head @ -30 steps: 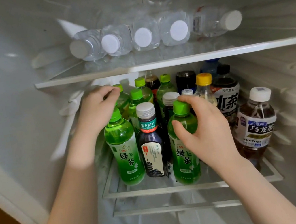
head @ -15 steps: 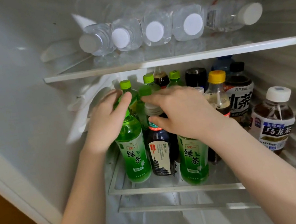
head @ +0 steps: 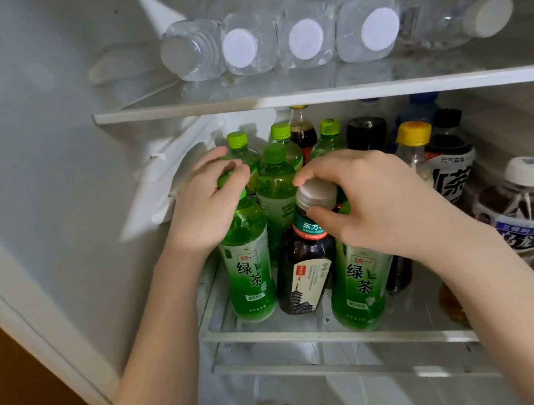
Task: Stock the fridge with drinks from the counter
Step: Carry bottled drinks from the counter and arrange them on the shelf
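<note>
The left hand (head: 204,211) grips one green tea bottle (head: 249,267), the right hand (head: 380,206) pinches one dark tea bottle (head: 307,272), both at the shelf (head: 278,334) front edge.

Dark tea bottle (head: 305,259) tilted between upright green bottles (head: 249,267).

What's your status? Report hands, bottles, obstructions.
Left hand grips front-left green tea by its top. Right hand pinches cap of dark tea bottle, tilted. Front-right green tea close beside it.

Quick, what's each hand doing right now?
Left hand: closed, holding the front-left green tea bottle by its top.
Right hand: closed, pinching the cap of the dark tea bottle.
</note>
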`<move>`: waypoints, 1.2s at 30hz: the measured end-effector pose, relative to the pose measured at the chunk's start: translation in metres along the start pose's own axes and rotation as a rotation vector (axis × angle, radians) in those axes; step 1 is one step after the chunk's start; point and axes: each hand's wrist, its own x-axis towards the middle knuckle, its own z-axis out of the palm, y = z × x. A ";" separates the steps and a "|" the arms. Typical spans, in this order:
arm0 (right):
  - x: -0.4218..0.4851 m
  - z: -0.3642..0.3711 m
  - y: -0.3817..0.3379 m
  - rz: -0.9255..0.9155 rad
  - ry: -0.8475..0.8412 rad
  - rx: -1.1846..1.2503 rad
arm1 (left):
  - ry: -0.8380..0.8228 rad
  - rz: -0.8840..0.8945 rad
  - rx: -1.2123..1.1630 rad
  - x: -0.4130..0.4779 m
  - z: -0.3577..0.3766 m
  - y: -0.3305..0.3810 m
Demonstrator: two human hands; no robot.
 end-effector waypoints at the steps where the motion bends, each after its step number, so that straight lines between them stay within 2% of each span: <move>1: 0.001 0.001 0.000 -0.001 -0.007 -0.017 | 0.001 -0.013 -0.012 0.000 0.001 -0.001; 5: 0.008 0.007 -0.002 0.006 -0.013 -0.116 | 0.150 0.014 -0.042 -0.009 0.007 -0.003; 9: 0.014 0.013 -0.004 0.002 -0.001 -0.181 | 0.307 0.010 -0.416 -0.034 0.010 -0.006; 11: 0.015 0.015 -0.006 -0.003 -0.002 -0.212 | 0.376 -0.017 -0.478 -0.044 0.005 -0.007; 21: 0.010 0.017 -0.002 -0.049 0.044 -0.202 | 0.436 0.033 -0.378 -0.055 -0.003 -0.003; 23: 0.002 0.018 0.003 -0.041 0.180 -0.096 | 0.426 0.047 -0.373 -0.050 0.000 -0.005; 26: -0.023 0.026 0.009 0.056 0.517 0.066 | 0.392 0.075 -0.293 -0.038 0.007 -0.007; 28: -0.042 0.035 0.011 0.121 0.629 0.108 | 0.357 0.111 -0.181 -0.031 0.013 -0.004; 31: -0.062 0.047 0.017 0.193 0.674 0.183 | 0.292 0.167 -0.087 -0.026 0.020 0.000; 36: -0.074 0.049 0.028 0.241 0.669 0.245 | 0.359 0.230 0.031 -0.015 0.012 0.024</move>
